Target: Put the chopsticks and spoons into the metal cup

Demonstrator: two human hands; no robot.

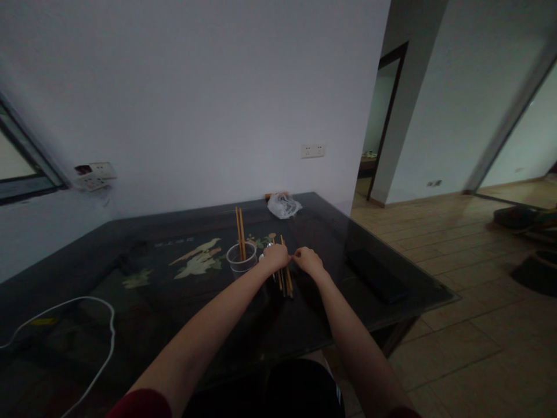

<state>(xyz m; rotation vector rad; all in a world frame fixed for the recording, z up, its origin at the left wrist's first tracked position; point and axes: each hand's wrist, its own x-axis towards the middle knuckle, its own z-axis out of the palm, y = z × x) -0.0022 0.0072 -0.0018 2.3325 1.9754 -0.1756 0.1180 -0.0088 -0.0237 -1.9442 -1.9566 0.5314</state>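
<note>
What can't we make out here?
All in the head view:
- Left hand: grip, hidden by its own back.
- Right hand: anything pinched, too small and dim.
- Chopsticks on the table: count, overlapping and partly behind the left hand.
- Plastic bag: contents, too small.
- White cable: ends, cut off by frame edges.

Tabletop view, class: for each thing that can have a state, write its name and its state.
Clear cup: upright, open-topped.
Chopsticks in cup: standing, leaning slightly.
Sticks below left hand: lying on table.
Plastic bag: crumpled.
White cable: loosely curved.
Wall socket: nothing plugged in.
</note>
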